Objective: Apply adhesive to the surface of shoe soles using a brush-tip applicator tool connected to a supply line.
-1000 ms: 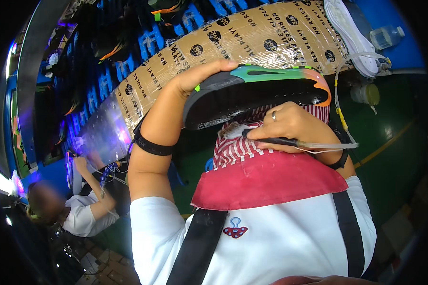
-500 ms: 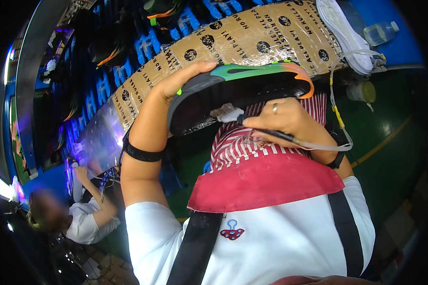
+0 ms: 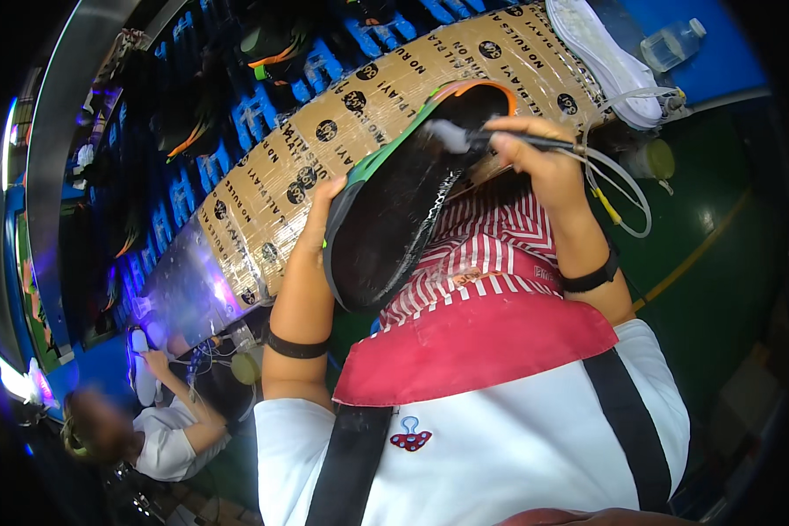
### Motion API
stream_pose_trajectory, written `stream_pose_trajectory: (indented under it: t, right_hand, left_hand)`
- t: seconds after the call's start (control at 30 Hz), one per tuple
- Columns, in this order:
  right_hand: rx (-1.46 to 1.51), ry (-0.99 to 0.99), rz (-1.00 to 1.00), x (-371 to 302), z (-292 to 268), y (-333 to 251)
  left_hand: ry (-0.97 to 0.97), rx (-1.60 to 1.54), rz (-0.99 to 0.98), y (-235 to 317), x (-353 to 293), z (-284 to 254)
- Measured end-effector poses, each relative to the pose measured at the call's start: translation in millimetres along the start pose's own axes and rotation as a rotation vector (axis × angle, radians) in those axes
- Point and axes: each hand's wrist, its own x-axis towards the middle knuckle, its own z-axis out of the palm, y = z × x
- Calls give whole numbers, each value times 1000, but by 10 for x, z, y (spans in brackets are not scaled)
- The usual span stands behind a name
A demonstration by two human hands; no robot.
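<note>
My left hand (image 3: pixel 323 206) is closed on the left side of a black shoe (image 3: pixel 393 215) with a green and orange side, its long dark underside turned up toward me. Some of that hand's fingers are hidden behind the shoe. Between the fingers of my right hand (image 3: pixel 542 167) is a black-handled brush (image 3: pixel 491 138), a thin pale hose running from its rear end. The brush's whitish bristles lie over the underside near the orange end. Along the shoe's near edge runs a line of pale stitching.
Beyond the shoe lies a bench edge covered in printed brown cardboard (image 3: pixel 342 114). At the far right are a white shoe sole (image 3: pixel 600 61) and a clear plastic bottle (image 3: pixel 672 46). Blue racks (image 3: pixel 276 83) hold dark shoes at far left. Another person (image 3: pixel 162 434) works at lower left.
The shoe has swung from nearly level to a steep slant, its orange end now far and right. My right hand has moved up and away from me, taking the brush toward that end.
</note>
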Motion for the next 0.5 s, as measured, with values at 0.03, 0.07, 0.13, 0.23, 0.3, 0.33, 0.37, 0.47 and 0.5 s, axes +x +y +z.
stream_pose_trajectory:
  t: [0.03, 0.07, 0.13, 0.23, 0.3, 0.33, 0.37, 0.47, 0.5]
  right_hand:
    - [-59, 73, -4, 71, -74, 39]
    - [-94, 131, -49, 129, -123, 86]
    - [-207, 196, -209, 116, -74, 155]
    - [-294, 123, -387, -15, 187, 49]
    - [-494, 64, -595, -94, 311, 27]
    - [-475, 9, -620, -118, 357, 26]
    - [-455, -51, -647, -140, 393, 20]
    - [-366, -245, -627, -151, 392, -35]
    - [-300, -272, -609, -141, 396, -51]
  left_hand:
    - [6, -24, 1, -7, -19, 0]
    - [-3, -19, -2, -12, -29, 4]
    - [-28, 35, 45, -27, -17, 7]
    - [-61, -44, 84, -33, 1, 51]
    - [-68, -59, 101, -30, 11, 167]
    - [-65, -81, 119, -15, 11, 200]
    - [-68, -74, 125, -5, 15, 183]
    - [-169, -105, 185, 8, 92, 61]
    - [-191, -165, 201, 11, 123, 21]
